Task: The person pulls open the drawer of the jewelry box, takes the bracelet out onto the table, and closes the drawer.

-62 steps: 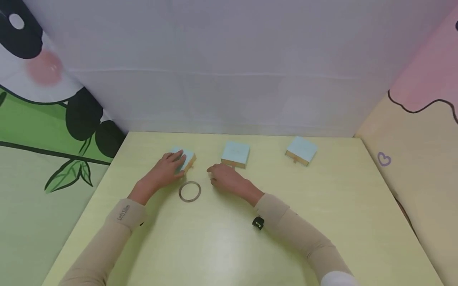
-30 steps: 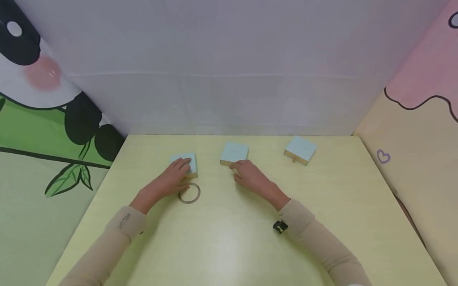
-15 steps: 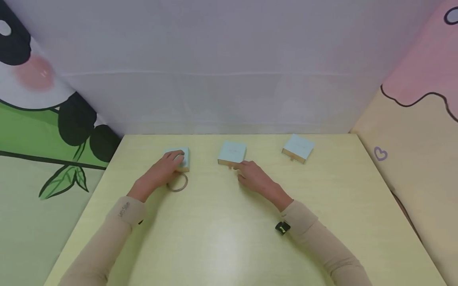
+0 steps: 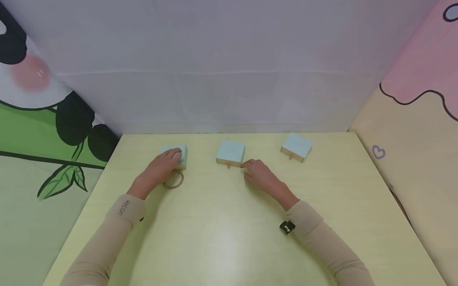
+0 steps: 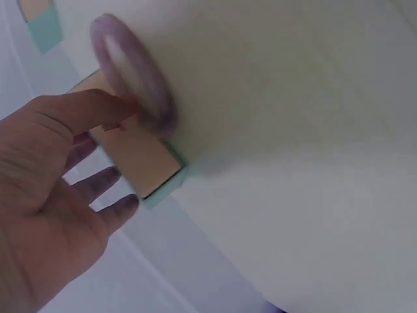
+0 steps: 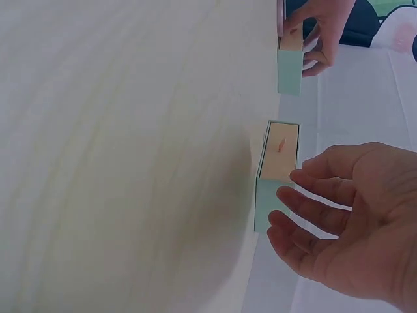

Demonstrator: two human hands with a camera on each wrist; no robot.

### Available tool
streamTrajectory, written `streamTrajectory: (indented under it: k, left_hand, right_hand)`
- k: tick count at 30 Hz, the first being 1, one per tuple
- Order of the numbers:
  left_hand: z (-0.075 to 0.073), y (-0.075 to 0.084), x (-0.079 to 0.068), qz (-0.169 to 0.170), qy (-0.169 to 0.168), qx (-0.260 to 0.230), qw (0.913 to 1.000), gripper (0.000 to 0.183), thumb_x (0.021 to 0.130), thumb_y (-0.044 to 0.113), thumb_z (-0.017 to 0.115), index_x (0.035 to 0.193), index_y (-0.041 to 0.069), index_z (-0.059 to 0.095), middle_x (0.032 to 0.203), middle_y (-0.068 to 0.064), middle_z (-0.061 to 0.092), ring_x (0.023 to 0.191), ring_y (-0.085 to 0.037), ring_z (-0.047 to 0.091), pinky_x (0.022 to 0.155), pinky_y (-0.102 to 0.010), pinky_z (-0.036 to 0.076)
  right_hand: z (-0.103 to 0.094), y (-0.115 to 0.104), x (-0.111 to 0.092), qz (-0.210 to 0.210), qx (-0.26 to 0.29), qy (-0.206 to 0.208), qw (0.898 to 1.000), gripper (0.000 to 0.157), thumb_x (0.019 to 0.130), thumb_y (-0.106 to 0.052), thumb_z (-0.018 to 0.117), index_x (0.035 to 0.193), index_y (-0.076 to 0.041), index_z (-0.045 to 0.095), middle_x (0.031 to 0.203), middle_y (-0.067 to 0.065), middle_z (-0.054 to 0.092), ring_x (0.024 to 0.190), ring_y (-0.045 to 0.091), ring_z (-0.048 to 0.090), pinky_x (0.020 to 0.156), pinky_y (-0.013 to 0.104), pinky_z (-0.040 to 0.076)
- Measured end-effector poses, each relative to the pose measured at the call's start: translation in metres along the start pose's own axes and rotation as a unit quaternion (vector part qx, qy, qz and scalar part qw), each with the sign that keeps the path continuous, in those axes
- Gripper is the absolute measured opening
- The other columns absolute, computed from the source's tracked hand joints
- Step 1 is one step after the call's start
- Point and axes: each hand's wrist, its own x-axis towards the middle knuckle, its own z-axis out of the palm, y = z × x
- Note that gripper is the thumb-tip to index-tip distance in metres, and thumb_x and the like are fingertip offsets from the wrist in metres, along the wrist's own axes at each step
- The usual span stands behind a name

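Three light blue drawer boxes with tan fronts and small pull tabs stand along the table's back edge. My left hand (image 4: 162, 165) grips the left drawer box (image 4: 183, 159), fingers over its top and thumb at its tan front (image 5: 146, 163). A greyish-purple bangle (image 4: 181, 179) lies against that box's front, its rim partly under my hand; in the left wrist view my thumb tip overlaps the bangle (image 5: 159, 98). Beside the front right corner of the middle drawer box (image 4: 230, 152) is my right hand (image 4: 261, 174), fingers loosely bent and holding nothing, as the right wrist view shows.
The third drawer box (image 4: 296, 146) sits turned at an angle at the back right. A pale curtain (image 4: 229, 99) hangs behind the yellow table (image 4: 222, 230). Painted panels flank both sides, and a dark cord (image 4: 402, 204) runs along the right edge.
The left drawer box has turned straighter and shifted left and back, the bangle coming up to its front with my left hand. My right hand has moved right past the middle box's tab.
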Motion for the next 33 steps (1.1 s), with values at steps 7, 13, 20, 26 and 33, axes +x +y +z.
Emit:
streamTrajectory:
  k: [7, 13, 20, 26, 33]
  left_hand:
    - [-0.019, 0.035, 0.019, -0.017, -0.018, 0.022, 0.9995, 0.04, 0.087, 0.007, 0.066, 0.121, -0.002, 0.047, 0.129, -0.02, 0.046, 0.126, -0.04, 0.039, 0.101, -0.055, 0.036]
    - [-0.021, 0.089, 0.056, -0.048, -0.006, -0.019, 0.9986, 0.043, 0.095, 0.02, 0.052, 0.134, 0.001, 0.045, 0.139, -0.017, 0.043, 0.132, -0.034, 0.036, 0.109, -0.047, 0.03]
    - [-0.005, 0.142, 0.101, -0.091, -0.021, -0.046, 0.9946, 0.063, 0.095, 0.047, 0.049, 0.141, 0.006, 0.038, 0.148, -0.017, 0.033, 0.137, -0.037, 0.027, 0.111, -0.05, 0.025]
    - [0.009, 0.166, 0.133, -0.137, -0.022, -0.036, 0.9896, 0.067, 0.093, 0.057, 0.044, 0.138, 0.007, 0.04, 0.146, -0.015, 0.032, 0.135, -0.039, 0.027, 0.107, -0.052, 0.029]
    - [0.026, 0.175, 0.143, -0.172, -0.026, -0.007, 0.9847, 0.05, 0.091, 0.054, 0.051, 0.122, 0.014, 0.051, 0.122, -0.01, 0.046, 0.111, -0.035, 0.038, 0.092, -0.047, 0.038]
  right_hand:
    - [-0.008, 0.006, -0.003, 0.014, 0.007, 0.011, 1.0, 0.032, 0.094, -0.01, 0.053, 0.124, -0.002, 0.06, 0.126, 0.015, 0.057, 0.119, 0.035, 0.05, 0.101, 0.045, 0.04]
    - [-0.012, 0.017, -0.005, 0.026, 0.002, 0.019, 0.999, 0.032, 0.095, -0.012, 0.052, 0.125, -0.002, 0.059, 0.127, 0.015, 0.057, 0.118, 0.036, 0.05, 0.101, 0.046, 0.04]
    - [-0.014, 0.024, -0.003, 0.038, 0.018, 0.047, 0.998, 0.04, 0.094, -0.013, 0.055, 0.133, -0.001, 0.05, 0.134, 0.017, 0.05, 0.121, 0.037, 0.047, 0.102, 0.047, 0.039]
    - [-0.013, 0.022, 0.002, 0.036, 0.029, 0.06, 0.997, 0.041, 0.095, -0.014, 0.055, 0.134, -0.002, 0.048, 0.136, 0.016, 0.047, 0.125, 0.036, 0.044, 0.104, 0.047, 0.036]
    - [-0.012, 0.017, 0.001, 0.049, 0.045, 0.058, 0.996, 0.043, 0.095, -0.016, 0.055, 0.136, -0.003, 0.047, 0.138, 0.016, 0.046, 0.127, 0.036, 0.043, 0.106, 0.047, 0.035]
